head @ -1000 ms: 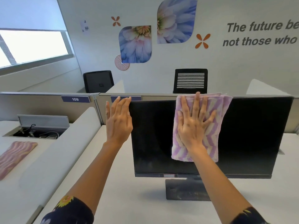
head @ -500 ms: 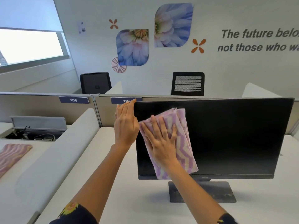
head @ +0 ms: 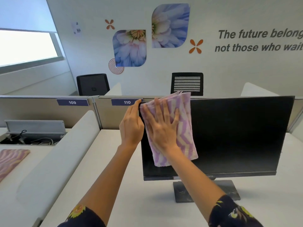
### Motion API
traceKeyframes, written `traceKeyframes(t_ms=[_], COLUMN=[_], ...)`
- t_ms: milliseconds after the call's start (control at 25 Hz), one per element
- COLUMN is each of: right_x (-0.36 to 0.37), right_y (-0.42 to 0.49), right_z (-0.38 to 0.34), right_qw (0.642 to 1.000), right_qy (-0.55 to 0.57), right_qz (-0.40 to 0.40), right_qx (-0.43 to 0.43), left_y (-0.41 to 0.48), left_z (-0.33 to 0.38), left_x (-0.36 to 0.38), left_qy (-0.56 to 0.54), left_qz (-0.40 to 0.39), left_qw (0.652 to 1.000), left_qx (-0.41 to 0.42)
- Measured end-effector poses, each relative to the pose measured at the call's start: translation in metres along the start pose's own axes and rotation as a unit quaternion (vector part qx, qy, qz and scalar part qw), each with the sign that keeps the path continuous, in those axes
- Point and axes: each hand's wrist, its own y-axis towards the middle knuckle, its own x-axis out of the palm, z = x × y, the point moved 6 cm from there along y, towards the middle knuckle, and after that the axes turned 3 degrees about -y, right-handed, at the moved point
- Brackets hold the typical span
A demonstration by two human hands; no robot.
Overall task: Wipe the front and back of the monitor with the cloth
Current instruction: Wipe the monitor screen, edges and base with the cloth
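White wall (head: pixel 229 71) fills the upper frame, carrying two flower prints and grey lettering at the upper right; a bright window (head: pixel 27 46) sits at the upper left. White desk (head: pixel 131 185) spreads across the lower frame, backed by a beige partition (head: pixel 41 112) with labels 109 and 110. Monitor (head: pixel 237 133) stands right of centre on a dark base (head: pixel 229 189), screen black and facing the camera, its top edge level with the partition top. Two black chairs (head: pixel 93 84) show behind the partition, at centre. Open cable tray (head: pixel 31 138) with wires at the middle left; a striped pad (head: pixel 9 161) lies at the left edge below it. Cloth (head: pixel 185 128), purple-and-white zigzag, folded, lies flat against the upper left part of the screen, its top corner rising just above the monitor's top edge. Right hand (head: pixel 162 128) is laid flat on the cloth, fingers spread, palm pressing it to the screen. Left hand (head: pixel 132 126) is at the monitor's left edge, fingers straight and held together, fingertips reaching the upper left corner; the hand touches the bezel edge-on, just beside the cloth. Both forearms are bare, with dark floral sleeves (head: pixel 229 213) at the bottom of the frame.
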Motion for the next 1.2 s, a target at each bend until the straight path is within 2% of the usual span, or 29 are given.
traceKeyframes(t_ms=[200, 320, 400, 560, 680, 840, 1040, 1120, 1200], right_x=[0.024, 0.017, 0.006, -0.017, -0.016, 0.015, 0.034, 0.028, 0.018], right_y=[-0.064, -0.082, -0.064, 0.020, 0.041, -0.021, -0.103, -0.106, -0.085], right_z=[-0.010, 0.015, 0.033, 0.036, -0.001, -0.039, -0.020, -0.001, 0.020], right_qw=[0.996, 0.995, 0.996, 0.999, 0.999, 0.993, 0.982, 0.982, 0.988], right_qy=[-0.031, -0.040, -0.040, -0.022, -0.014, -0.028, -0.028, -0.033, -0.038], right_qz=[-0.046, -0.071, -0.067, -0.024, -0.014, -0.029, -0.077, -0.079, -0.082], right_qx=[-0.067, -0.062, -0.036, 0.010, -0.038, -0.113, -0.173, -0.167, -0.124], left_y=[-0.018, -0.050, -0.067, -0.083, -0.089, -0.104, -0.145, -0.146, -0.142], left_z=[-0.013, -0.018, -0.024, -0.033, -0.036, -0.049, -0.067, -0.065, -0.063], left_x=[0.005, 0.010, 0.008, 0.013, 0.010, 0.010, 0.020, 0.020, 0.019], left_qy=[-0.117, -0.166, -0.197, -0.283, -0.315, -0.322, -0.281, -0.281, -0.283], left_qz=[-0.033, -0.027, 0.000, 0.029, 0.030, 0.008, -0.029, -0.029, -0.034], left_qw=[0.991, 0.982, 0.970, 0.926, 0.906, 0.894, 0.895, 0.894, 0.893], left_qx=[-0.049, -0.091, -0.144, -0.250, -0.282, -0.311, -0.346, -0.347, -0.348])
